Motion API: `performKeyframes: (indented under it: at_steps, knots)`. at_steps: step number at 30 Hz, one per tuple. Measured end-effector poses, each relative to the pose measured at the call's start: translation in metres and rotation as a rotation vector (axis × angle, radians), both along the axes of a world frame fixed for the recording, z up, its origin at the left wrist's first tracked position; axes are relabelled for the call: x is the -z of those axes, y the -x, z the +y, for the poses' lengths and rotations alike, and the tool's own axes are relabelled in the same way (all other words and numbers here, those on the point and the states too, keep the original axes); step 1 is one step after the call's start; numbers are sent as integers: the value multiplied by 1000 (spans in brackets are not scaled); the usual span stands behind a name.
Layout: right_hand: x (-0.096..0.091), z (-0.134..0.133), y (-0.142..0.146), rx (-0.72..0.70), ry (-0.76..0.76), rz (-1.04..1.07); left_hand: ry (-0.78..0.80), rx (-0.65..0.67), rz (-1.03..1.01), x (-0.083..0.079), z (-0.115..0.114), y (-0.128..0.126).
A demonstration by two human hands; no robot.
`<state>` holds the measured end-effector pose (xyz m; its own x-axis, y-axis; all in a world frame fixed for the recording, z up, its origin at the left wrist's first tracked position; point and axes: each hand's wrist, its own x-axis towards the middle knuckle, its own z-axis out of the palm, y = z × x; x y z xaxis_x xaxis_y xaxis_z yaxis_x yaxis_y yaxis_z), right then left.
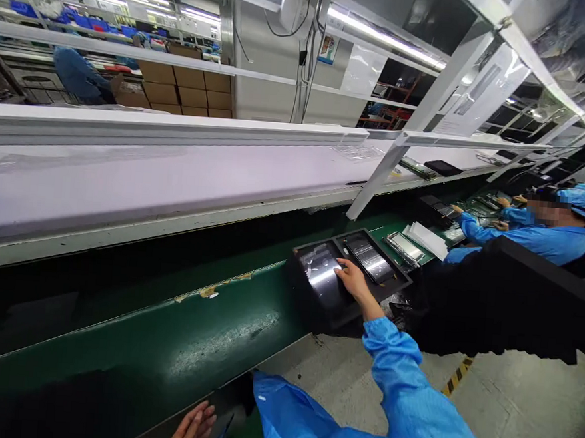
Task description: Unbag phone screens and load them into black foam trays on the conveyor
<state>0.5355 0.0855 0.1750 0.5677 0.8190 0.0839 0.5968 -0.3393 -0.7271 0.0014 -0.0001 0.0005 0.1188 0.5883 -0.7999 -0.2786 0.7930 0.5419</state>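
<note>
Right hand (353, 280) on glossy panel (319, 267), black tray (325, 318)

I can see a green conveyor belt (130, 321), its surface scuffed and peeling, running beneath a long white shelf (125, 174). Further along, a co-worker (536, 239) in a blue smock and cap leans over circuit boards (478, 205). Beyond the shelf I make out stacked cardboard cartons (182, 84) beside a person in blue (79, 74), with blue bins (86, 23) behind under strip lights (385, 35).
</note>
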Motion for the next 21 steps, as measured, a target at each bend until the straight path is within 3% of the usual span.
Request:
performKeyframes:
  at_steps: [3, 6, 9, 13, 16, 18, 21]
  knots:
    - [5, 1, -42, 87, 96, -124, -7, -20, -1, -7, -2, -2]
    - [16, 12, -55, 78, 175, -167, -21, -61, -9, -14, -6, 0]
    - [24, 18, -53, 68, 224, -176, -23, -78, -14, -14, -10, 8]
    - [30, 18, -35, 53, 277, -250, 14, -70, -3, 3, -15, 22]
    - [31, 22, -18, -39, 410, -312, -22, -63, 13, 13, -19, 29]
    - [32, 21, -12, -96, 468, -329, -98, -93, 44, 11, -26, 27]
    - [37, 16, -23, -138, 380, -333, -220, -133, 103, -4, -35, 14]
